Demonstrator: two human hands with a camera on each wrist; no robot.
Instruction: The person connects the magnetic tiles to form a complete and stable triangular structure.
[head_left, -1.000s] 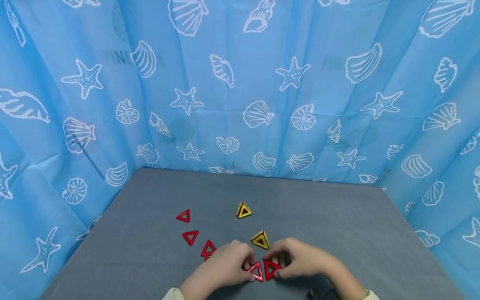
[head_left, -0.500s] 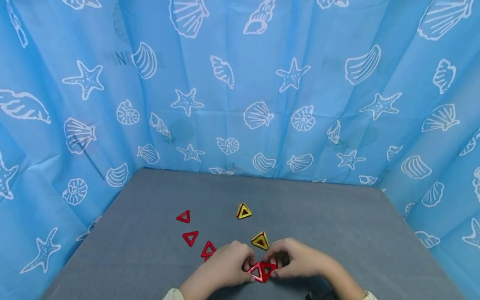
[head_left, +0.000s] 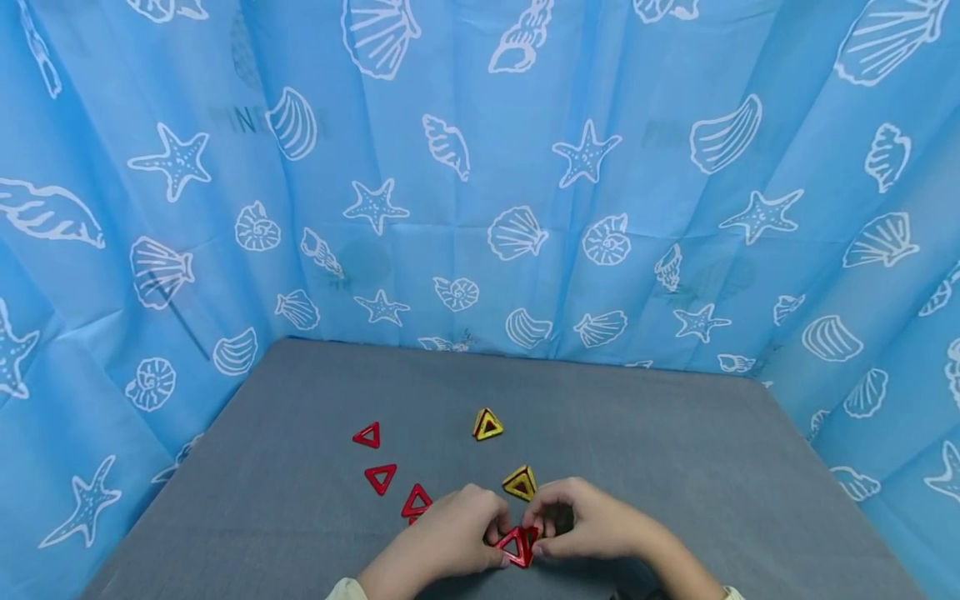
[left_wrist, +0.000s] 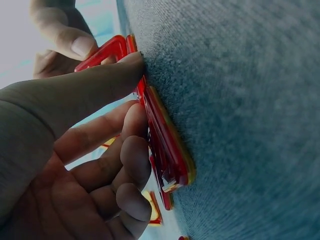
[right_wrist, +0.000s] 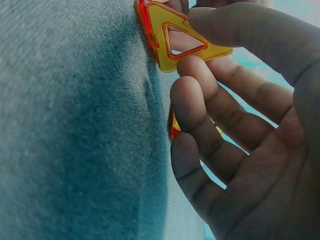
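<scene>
At the table's near side my left hand [head_left: 453,533] pinches a red triangular magnetic tile [head_left: 504,547] that lies low on the cloth. Just right of it, my right hand [head_left: 592,517] pinches a second triangular tile [head_left: 532,533] between thumb and fingers. That one is tilted up, its edge meeting the first tile. In the right wrist view the raised tile [right_wrist: 159,32] shows a yellow face. Below the left thumb, the left wrist view has more red tiles [left_wrist: 167,145] near the curled fingers.
Two yellow-and-red triangular pieces [head_left: 487,425] [head_left: 519,482] stand beyond the hands. Loose red triangles [head_left: 367,434] [head_left: 381,478] [head_left: 416,501] lie to the left, one partly hidden by the left hand. Grey cloth covers the table [head_left: 675,450]; a blue shell-patterned curtain [head_left: 480,167] surrounds it.
The right hand has brought its tile leftward against the left hand's tile, closing the gap, then tilted it up. The left hand has stayed nearly still.
</scene>
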